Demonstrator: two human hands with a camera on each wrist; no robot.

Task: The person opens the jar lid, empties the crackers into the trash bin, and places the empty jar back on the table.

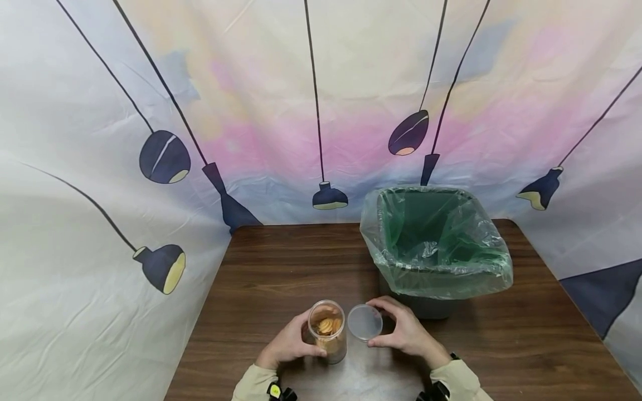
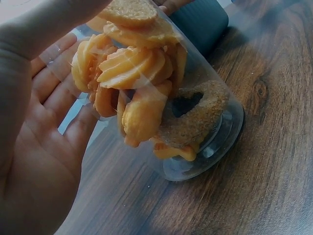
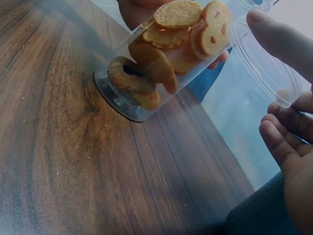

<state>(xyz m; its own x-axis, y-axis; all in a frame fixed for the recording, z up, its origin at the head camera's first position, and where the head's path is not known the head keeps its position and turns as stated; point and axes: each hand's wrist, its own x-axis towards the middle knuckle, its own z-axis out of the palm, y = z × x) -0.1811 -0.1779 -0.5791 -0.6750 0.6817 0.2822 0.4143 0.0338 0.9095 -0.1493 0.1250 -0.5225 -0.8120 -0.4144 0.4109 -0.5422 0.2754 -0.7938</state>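
A clear plastic jar [image 1: 328, 334] of cookies stands at the near middle of the table, its mouth uncovered. My left hand [image 1: 292, 341] grips it from the left side, thumb in front and fingers behind. Inside, the left wrist view shows swirled yellow cookies [image 2: 132, 68] above a brown ring-shaped cookie [image 2: 195, 115]; round crackers [image 3: 178, 13] lie near the top in the right wrist view. My right hand [image 1: 403, 328] pinches a round clear lid [image 1: 365, 322] by its edge, just right of the jar's mouth.
A dark bin [image 1: 436, 306] with a green-tinted clear liner [image 1: 441, 284] over its rim stands on the wooden table [image 1: 281, 267], behind my right hand. A cloth backdrop [image 1: 281, 111] printed with hanging lamps surrounds the table's back and sides.
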